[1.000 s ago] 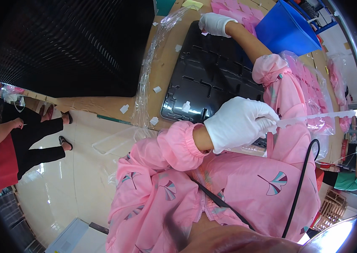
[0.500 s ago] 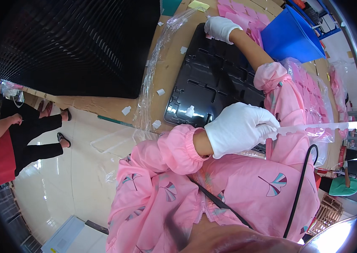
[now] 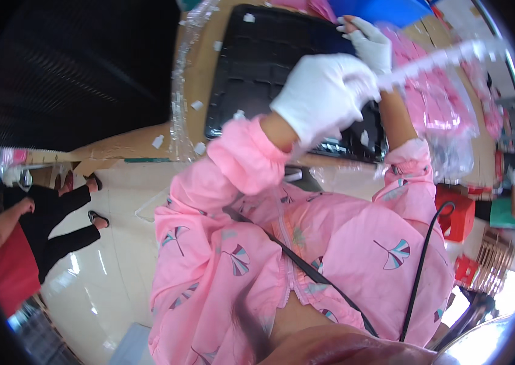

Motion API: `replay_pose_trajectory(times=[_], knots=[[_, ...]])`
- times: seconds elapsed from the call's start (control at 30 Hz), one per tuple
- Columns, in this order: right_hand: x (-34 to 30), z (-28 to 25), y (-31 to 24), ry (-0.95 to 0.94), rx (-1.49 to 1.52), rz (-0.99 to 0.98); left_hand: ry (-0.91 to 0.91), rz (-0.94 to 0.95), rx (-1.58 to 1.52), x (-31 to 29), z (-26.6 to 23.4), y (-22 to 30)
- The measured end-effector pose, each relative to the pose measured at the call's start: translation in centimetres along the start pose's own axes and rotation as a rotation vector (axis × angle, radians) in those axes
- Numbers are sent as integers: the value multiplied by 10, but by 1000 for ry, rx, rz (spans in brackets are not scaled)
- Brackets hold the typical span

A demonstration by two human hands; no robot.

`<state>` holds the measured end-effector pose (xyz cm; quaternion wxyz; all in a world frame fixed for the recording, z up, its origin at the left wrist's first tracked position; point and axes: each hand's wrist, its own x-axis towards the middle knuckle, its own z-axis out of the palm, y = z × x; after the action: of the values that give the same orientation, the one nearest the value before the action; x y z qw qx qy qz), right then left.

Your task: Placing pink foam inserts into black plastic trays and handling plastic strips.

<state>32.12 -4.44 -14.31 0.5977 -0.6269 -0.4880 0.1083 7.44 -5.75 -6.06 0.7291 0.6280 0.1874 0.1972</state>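
Note:
My left hand (image 3: 324, 97), in a white glove, is closed on a strip of white labels (image 3: 431, 66), a long narrow strip with a notched edge that extends to the right. Below and beyond it a black plastic tray (image 3: 251, 64) with moulded ribs lies on the table. Small white pieces sit on the tray, one near its far corner (image 3: 249, 18) and another by its near edge (image 3: 239, 114). My right hand (image 3: 372, 47), in a glove with bare fingertips, is raised at the tray's right side. Its fingers are bent together; anything between them is too small to make out.
A tall stack of black ribbed trays (image 3: 87, 67) rises at the left. Clear plastic film (image 3: 179, 91) and white scraps (image 3: 197, 105) lie on the brown tabletop. At right are bagged pink pieces (image 3: 431, 103) and a blue bin (image 3: 385, 9). A person in red (image 3: 11, 261) is at the left.
My right hand has come off the tray's far end and drawn back to its right side. My left hand, with the strip, has moved up over the tray. The view has shifted.

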Motion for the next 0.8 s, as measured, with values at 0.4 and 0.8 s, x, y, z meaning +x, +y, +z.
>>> replay_pose_trajectory(times=[0.4,0.8], knots=[[-171,-32,-122,183,-619,-453,107,477,327,46,43,-45],[-174,-37,-95,210,-643,-666,235,254,195,43,74,-41]])
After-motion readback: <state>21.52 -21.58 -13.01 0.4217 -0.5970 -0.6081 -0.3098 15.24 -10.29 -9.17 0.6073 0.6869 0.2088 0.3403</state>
